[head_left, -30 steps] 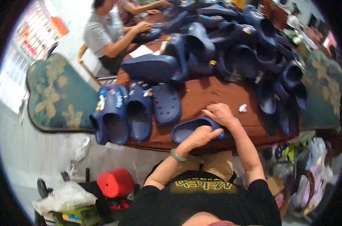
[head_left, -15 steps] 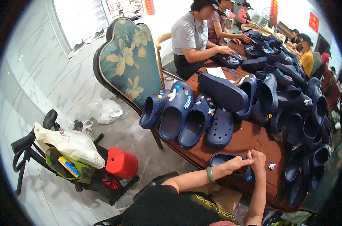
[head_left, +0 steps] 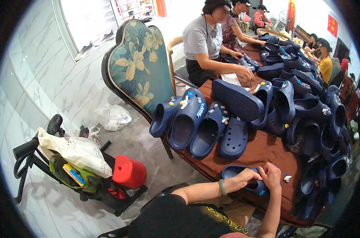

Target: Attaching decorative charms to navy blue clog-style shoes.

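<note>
A navy clog (head_left: 231,171) lies in front of me at the table's near edge, partly hidden by my hands. A small blue charm (head_left: 262,192) sits on its toe part. My left hand (head_left: 245,178), below a pale green bangle, is closed on the clog, with its fingers hidden in the opening. Curled fingers of my right hand (head_left: 271,174) press together over the clog's upper, touching the left thumb; whatever they pinch is too small to make out. A loose white figure charm (head_left: 287,178) rests on the brown tablecloth (head_left: 263,146) right of my right hand.
Undecorated clog (head_left: 233,139) and several charm-studded clogs (head_left: 188,117) line the left edge; a heap of clogs (head_left: 303,103) fills the right. Beyond, a person in grey (head_left: 203,39) handles clogs. A floral chair (head_left: 138,63), red stool (head_left: 128,171) and loaded scooter (head_left: 74,170) stand left.
My hands have dropped slightly and moved a little apart, the right one curling closer over the clog. The person in grey has moved a hand off the clog toward the table.
</note>
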Demonstrator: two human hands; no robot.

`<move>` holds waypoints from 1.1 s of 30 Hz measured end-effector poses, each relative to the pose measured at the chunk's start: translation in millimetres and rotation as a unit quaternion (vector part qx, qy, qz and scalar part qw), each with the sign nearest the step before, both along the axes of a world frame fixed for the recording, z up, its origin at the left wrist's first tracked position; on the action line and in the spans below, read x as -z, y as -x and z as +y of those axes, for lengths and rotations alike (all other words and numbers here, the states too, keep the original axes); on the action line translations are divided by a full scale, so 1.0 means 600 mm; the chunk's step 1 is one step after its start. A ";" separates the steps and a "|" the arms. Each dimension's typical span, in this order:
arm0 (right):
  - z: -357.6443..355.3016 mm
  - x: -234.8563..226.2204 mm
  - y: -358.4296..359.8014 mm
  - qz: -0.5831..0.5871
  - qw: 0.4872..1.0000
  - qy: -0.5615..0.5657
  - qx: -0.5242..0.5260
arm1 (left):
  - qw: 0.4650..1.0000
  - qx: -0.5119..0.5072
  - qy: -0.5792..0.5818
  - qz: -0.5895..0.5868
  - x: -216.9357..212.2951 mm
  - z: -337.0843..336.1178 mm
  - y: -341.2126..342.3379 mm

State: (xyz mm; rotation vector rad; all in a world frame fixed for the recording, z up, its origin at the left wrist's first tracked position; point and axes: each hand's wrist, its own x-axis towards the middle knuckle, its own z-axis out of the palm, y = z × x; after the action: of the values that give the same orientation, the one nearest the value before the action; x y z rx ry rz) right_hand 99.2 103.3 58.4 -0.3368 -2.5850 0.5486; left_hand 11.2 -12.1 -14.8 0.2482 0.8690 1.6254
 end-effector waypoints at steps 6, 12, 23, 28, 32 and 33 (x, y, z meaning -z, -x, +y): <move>0.007 0.020 -0.013 0.006 1.000 -0.006 0.018 | 0.999 0.030 0.012 -0.044 0.030 0.014 0.000; 0.007 0.009 -0.003 0.028 0.996 0.060 0.067 | 0.997 0.041 0.024 -0.064 0.004 0.010 0.014; 0.091 0.051 0.004 -0.053 0.967 -0.155 0.195 | 0.887 0.098 -0.111 0.438 -0.092 -0.022 -0.012; 0.019 0.023 -0.083 0.070 0.992 0.075 0.076 | 0.869 0.026 -0.033 0.493 -0.088 -0.043 -0.035; -0.046 0.034 -0.147 0.092 0.990 0.102 -0.015 | 0.849 0.023 -0.123 0.513 -0.060 -0.027 -0.033; -0.044 0.029 -0.148 0.094 0.992 0.080 -0.034 | 0.840 0.058 -0.099 0.530 -0.058 -0.024 -0.019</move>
State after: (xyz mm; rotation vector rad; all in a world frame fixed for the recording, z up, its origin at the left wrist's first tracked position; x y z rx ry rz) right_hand 187.9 76.6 40.9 -0.2378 -2.3827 0.7775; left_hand 22.6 -26.4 19.8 1.4159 1.4512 1.3946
